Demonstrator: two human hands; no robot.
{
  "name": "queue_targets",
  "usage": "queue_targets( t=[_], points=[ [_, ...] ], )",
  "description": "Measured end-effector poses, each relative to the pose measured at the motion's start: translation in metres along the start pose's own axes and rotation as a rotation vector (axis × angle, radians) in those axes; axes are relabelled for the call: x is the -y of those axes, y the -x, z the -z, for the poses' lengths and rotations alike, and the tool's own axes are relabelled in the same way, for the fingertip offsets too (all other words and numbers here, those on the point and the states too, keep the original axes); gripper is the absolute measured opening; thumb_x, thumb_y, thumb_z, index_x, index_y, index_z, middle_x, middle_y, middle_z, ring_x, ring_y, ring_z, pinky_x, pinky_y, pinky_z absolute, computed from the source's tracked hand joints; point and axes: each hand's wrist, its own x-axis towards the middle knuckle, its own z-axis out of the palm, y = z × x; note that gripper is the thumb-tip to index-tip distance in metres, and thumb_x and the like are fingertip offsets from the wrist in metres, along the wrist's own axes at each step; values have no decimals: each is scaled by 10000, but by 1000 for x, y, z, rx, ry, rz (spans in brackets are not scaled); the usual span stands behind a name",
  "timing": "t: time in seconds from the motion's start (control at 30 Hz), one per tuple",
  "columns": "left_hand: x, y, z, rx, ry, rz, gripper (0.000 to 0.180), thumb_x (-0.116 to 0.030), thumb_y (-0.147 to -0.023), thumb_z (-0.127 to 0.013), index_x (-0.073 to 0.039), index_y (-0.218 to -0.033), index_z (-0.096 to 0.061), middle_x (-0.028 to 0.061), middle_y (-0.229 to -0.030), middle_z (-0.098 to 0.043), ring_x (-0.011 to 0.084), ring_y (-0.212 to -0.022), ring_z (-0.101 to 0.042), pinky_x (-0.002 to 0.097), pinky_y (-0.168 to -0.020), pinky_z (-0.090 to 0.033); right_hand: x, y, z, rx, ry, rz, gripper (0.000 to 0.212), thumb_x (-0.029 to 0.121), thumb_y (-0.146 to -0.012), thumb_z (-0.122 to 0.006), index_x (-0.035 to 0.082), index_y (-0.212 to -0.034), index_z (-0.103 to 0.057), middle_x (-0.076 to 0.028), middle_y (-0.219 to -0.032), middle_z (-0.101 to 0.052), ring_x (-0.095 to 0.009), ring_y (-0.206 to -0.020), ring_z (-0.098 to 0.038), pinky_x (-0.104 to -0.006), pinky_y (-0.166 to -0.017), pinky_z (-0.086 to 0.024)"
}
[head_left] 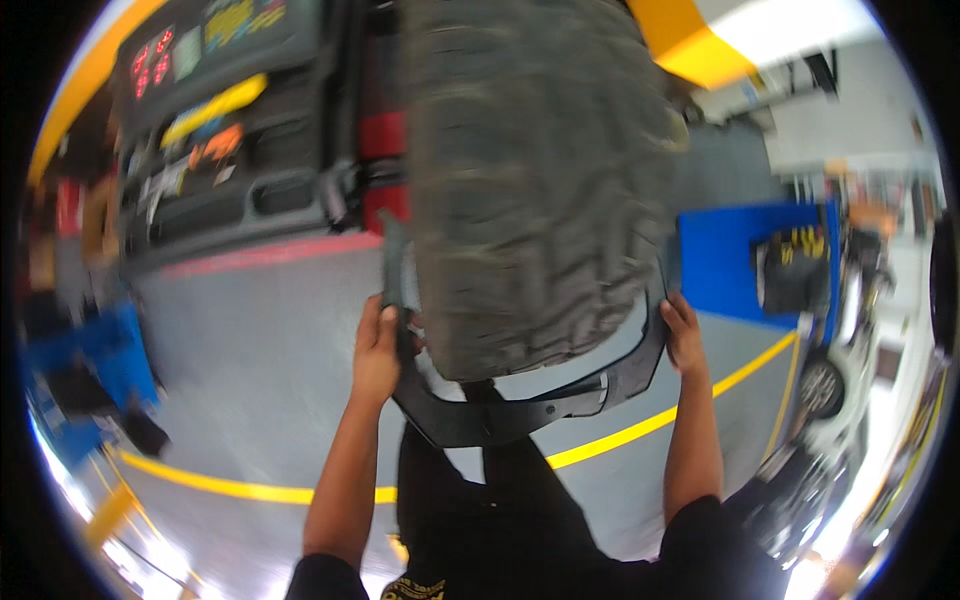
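A large black wheel-width caliper (490, 420) curves in a U around the lower end of a big knobbly tyre (530, 190), with one arm on each side of the tread. My left hand (376, 350) is closed round its left arm, thumb on top. On the other side my right hand (684, 335) grips the right arm, its fingers partly hidden behind it. The tips of both arms reach up along the tyre's sides; the right tip is hard to make out.
At upper left stands a wheel balancer (285, 195) with a red-lit display, trays and loose tools, among them a yellow tool (215, 108). A blue cabinet (720, 260) carries a dark bag-like item. A yellow floor line (640, 428) crosses behind my legs; a car wheel (822, 388) shows at right.
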Motion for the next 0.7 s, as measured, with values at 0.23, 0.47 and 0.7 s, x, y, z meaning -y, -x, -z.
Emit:
queue_targets(
  t=[0.23,0.47,0.7],
  points=[
    [45,-10,38,35,50,-57,483,-271,-1094,-592,-23,-1500,-511,113,-1446,-617,270,-1334,-588,430,-1152,-452,21,-5,-19,142,214,73,395,383,-1071,-639,9,-1195,-623,-179,-838,-676,-322,-764,-646,-438,-741,-504],
    [15,-8,61,2,-3,37,646,-420,-1083,-579,-69,-1602,-421,97,-1616,-492,315,-1467,-488,511,-1225,-397,-2,-7,-29,225,41,40,463,483,-1033,-665,50,-1193,-638,-240,-834,-686,-463,-855,-678,-531,-764,-508],
    [15,-1,111,49,4,142,712,-577,-1060,-514,-104,-1592,-473,119,-1621,-510,378,-1482,-473,587,-1226,-387,-17,-17,-30,248,3,96,382,410,-1037,-671,43,-1135,-625,-193,-807,-688,-439,-772,-676,-523,-727,-506]
  ],
)
